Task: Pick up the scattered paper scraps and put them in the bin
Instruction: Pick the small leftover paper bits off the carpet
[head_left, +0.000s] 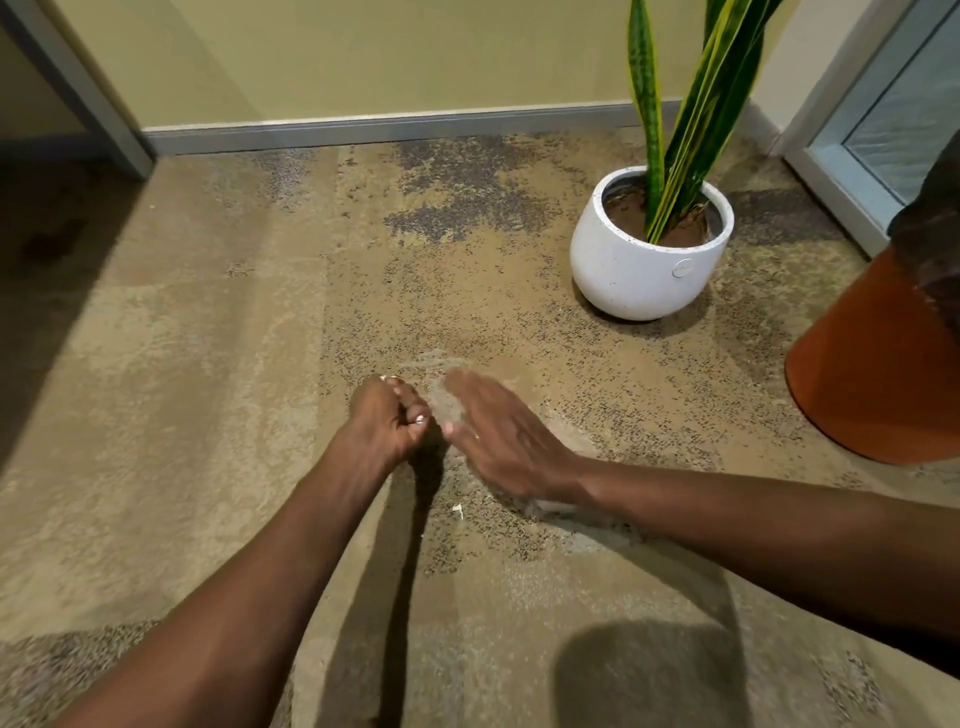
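My left hand (389, 415) is curled into a fist just above the carpet, mid-frame. Small white bits show at its fingertips, and I cannot tell whether they are paper or nails. My right hand (498, 436) is right beside it, flat with fingers stretched out, palm down and blurred by motion. It holds nothing. A small white paper scrap (458, 511) lies on the carpet below and between the hands. A pale blurred patch (550, 506) shows under my right wrist. The orange bin (878, 364) with a dark liner stands at the right edge.
A white pot (644, 270) with a tall striped plant stands on the carpet behind my right hand, left of the bin. A wall with a grey skirting board (363, 130) runs along the back. A glass door frame (852, 171) is at the far right.
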